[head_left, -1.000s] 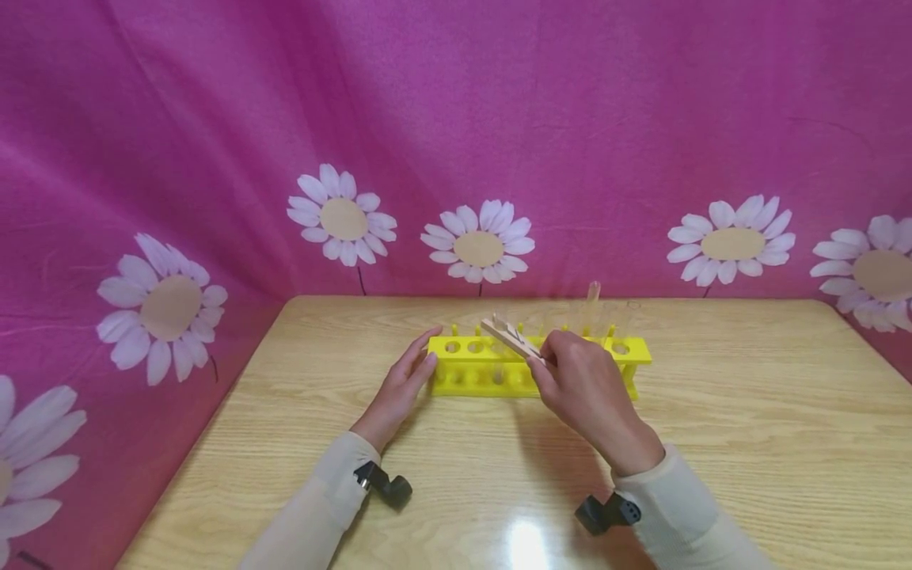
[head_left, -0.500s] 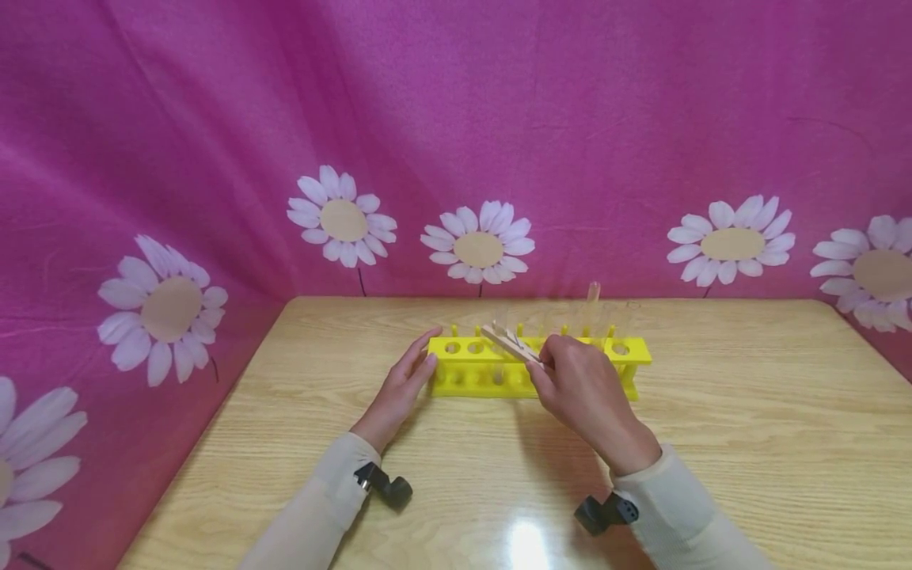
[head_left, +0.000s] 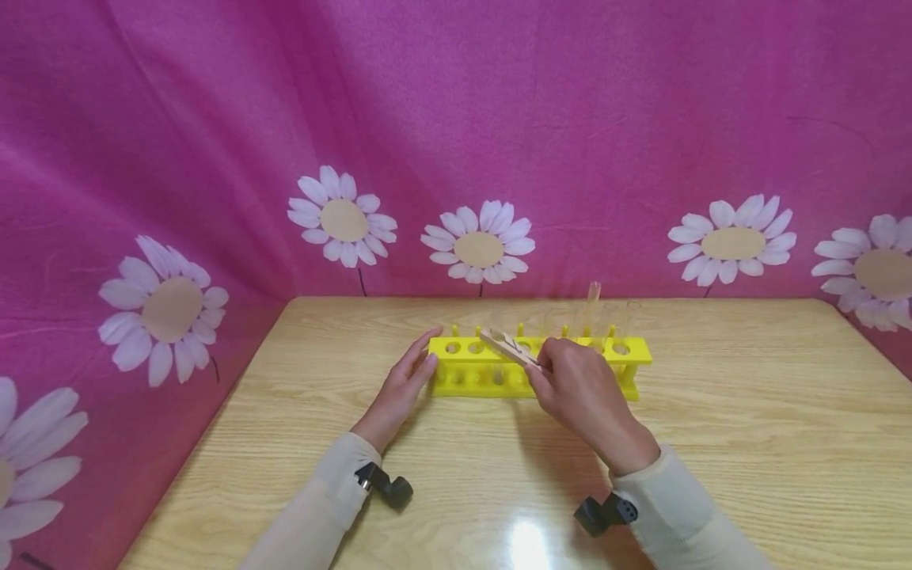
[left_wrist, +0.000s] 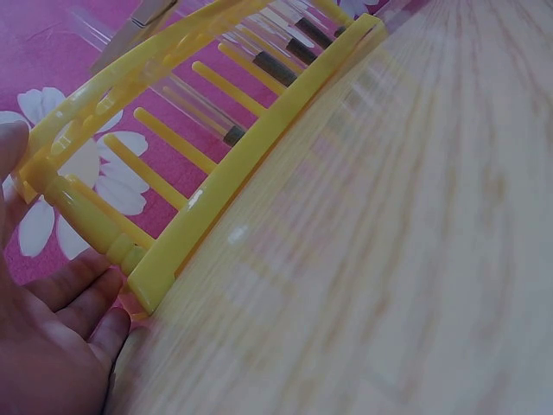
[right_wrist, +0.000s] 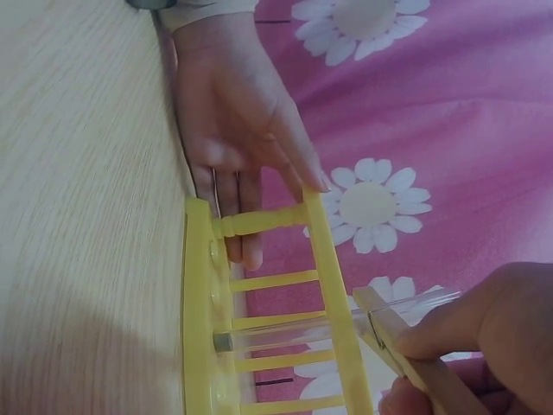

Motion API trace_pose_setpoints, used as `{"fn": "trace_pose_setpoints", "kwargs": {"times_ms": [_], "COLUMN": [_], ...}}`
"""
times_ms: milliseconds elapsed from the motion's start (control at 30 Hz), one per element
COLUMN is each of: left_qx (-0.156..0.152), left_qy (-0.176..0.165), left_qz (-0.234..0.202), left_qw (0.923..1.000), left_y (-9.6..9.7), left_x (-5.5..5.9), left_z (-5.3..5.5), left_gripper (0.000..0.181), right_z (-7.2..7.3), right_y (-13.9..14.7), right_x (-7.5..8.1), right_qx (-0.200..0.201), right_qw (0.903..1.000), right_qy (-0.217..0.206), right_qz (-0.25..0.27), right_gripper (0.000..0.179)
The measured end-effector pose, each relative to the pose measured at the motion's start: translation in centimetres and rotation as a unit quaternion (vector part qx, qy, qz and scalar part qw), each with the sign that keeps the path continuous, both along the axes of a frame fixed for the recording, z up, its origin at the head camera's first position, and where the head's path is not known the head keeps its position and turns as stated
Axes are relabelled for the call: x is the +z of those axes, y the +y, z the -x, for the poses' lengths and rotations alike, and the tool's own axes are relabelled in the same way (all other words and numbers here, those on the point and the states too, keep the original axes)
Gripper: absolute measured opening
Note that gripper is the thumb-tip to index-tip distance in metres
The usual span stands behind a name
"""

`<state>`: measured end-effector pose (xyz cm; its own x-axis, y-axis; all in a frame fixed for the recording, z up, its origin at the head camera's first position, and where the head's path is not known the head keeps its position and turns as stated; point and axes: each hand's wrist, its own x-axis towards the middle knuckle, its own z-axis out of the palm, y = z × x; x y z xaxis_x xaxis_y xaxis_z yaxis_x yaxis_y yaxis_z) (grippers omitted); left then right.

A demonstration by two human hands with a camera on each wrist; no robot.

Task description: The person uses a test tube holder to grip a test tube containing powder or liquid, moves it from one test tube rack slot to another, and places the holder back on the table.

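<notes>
Pinching a wooden test-tube clamp (head_left: 507, 349) at a tube in the yellow rack

The right hand (head_left: 587, 388) is pinching the clamp between thumb and curled fingers, and the clamp's jaws are lying across the upper part of a clear test tube (right_wrist: 285, 331) (whether they are closing on the glass, one cannot tell). That tube is standing in the third hole from the person's left, its dark bottom reaching the base of the yellow test-tube rack (head_left: 484, 390). The left hand (head_left: 397, 388) is resting at the rack's left end, thumb touching the top plate and the other fingers extending loosely beside the end post. Other test tubes (head_left: 594, 299) are standing towards the rack's right, partly behind the right hand. The rack is sitting upright on the wood-grain worktop (head_left: 748, 396), and a magenta cloth (head_left: 570, 119) with white daisies is hanging behind. Pale sleeves (head_left: 302, 503) are covering both forearms, each wrist carrying a small black camera (head_left: 392, 489).
</notes>
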<state>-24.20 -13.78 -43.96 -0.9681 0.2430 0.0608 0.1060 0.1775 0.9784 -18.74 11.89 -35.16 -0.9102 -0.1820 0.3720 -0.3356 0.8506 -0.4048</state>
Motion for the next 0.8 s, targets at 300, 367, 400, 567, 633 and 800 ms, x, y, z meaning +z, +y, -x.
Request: {"fn": "trace_pose_setpoints", "kwargs": {"times_ms": [300, 367, 400, 567, 633, 800], "left_qx": [-0.011, -0.011, -0.01, -0.005, -0.004, -0.001], "left_qy": [-0.006, -0.002, 0.002, 0.004, 0.003, 0.001], "left_qz": [-0.006, -0.006, -0.008, -0.005, -0.002, 0.003], "left_qw": [0.9999, 0.9999, 0.9999, 1.0, 1.0, 1.0], "left_y": [-0.02, -0.1, -0.09, -0.01, 0.04, 0.08], "left_x": [0.5, 0.15, 0.08, 0.13, 0.2, 0.26], "left_z": [-0.16, 0.09, 0.08, 0.05, 0.01, -0.07], "left_gripper": [0.048, 0.048, 0.048, 0.047, 0.047, 0.047], "right_z": [0.14, 0.2, 0.21, 0.31, 0.32, 0.36], "right_y": [-0.02, 0.0, 0.01, 0.09, 0.13, 0.22], "right_x": [-0.02, -0.05, -0.05, -0.06, -0.02, 0.14], "right_qx": [-0.005, -0.006, -0.007, -0.01, -0.012, -0.017], "right_qw": [0.9998, 0.9997, 0.9997, 0.9993, 0.999, 0.9975], "right_qy": [-0.021, -0.021, -0.023, -0.034, -0.043, -0.068], "right_qz": [0.004, 0.004, 0.004, 0.005, 0.006, 0.008], "right_gripper": [0.019, 0.019, 0.019, 0.018, 0.018, 0.018]}}
